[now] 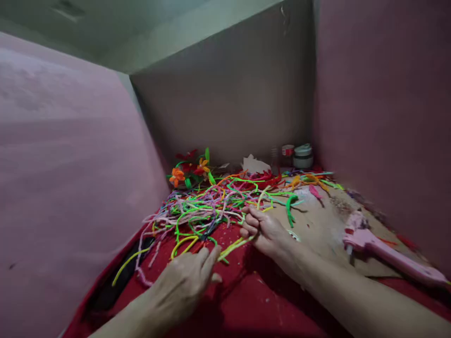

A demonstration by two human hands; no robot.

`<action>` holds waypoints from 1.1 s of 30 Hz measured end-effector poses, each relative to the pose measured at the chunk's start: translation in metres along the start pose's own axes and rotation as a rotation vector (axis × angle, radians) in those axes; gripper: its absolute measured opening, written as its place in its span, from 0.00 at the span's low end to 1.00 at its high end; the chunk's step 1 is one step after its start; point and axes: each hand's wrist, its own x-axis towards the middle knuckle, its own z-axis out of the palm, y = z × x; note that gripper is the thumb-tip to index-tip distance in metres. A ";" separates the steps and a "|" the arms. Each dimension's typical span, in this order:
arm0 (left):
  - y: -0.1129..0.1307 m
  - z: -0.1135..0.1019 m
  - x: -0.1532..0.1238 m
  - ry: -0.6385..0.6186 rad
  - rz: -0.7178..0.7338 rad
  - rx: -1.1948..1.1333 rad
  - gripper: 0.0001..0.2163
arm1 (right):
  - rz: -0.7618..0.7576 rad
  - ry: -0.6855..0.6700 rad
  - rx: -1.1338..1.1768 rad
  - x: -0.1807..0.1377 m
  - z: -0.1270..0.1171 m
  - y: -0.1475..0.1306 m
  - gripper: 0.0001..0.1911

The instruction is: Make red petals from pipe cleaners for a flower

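My right hand (262, 230) is closed around a few pale yellow pipe cleaners (234, 245). Their ends stick out on both sides of the fist, one side slanting down toward my left hand. My left hand (186, 279) is lower and to the left, palm down over the red cloth, its index finger stretched and its thumb apart. Just beyond its knuckles a bent yellow pipe cleaner (181, 244) lies at the front of the heap; the other fingertips are partly hidden. A tangled pile of pink, green and yellow pipe cleaners (207, 206) spreads behind both hands.
A pink glue gun (391, 260) lies at the right on a brown board (327, 239). A green pipe cleaner piece (290, 211) rests there too. Orange pipe cleaner flowers (176, 177) stand at the back left. A lidded container (303, 156) is at the back, and pink walls flank the red cloth (253, 300).
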 end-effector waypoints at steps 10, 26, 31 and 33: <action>-0.019 0.036 0.007 -0.199 -0.275 -0.039 0.09 | -0.369 0.242 -0.194 0.011 -0.013 -0.014 0.09; -0.097 0.051 0.033 -0.117 -0.528 -0.438 0.15 | -1.308 -0.160 -1.874 -0.017 -0.011 0.014 0.21; -0.185 0.092 0.065 -0.284 -0.882 -0.475 0.11 | -1.250 -0.408 -1.926 -0.024 -0.007 0.043 0.18; -0.210 0.116 0.076 -0.375 -0.939 -0.496 0.10 | -1.258 -0.429 -1.914 -0.023 -0.009 0.043 0.16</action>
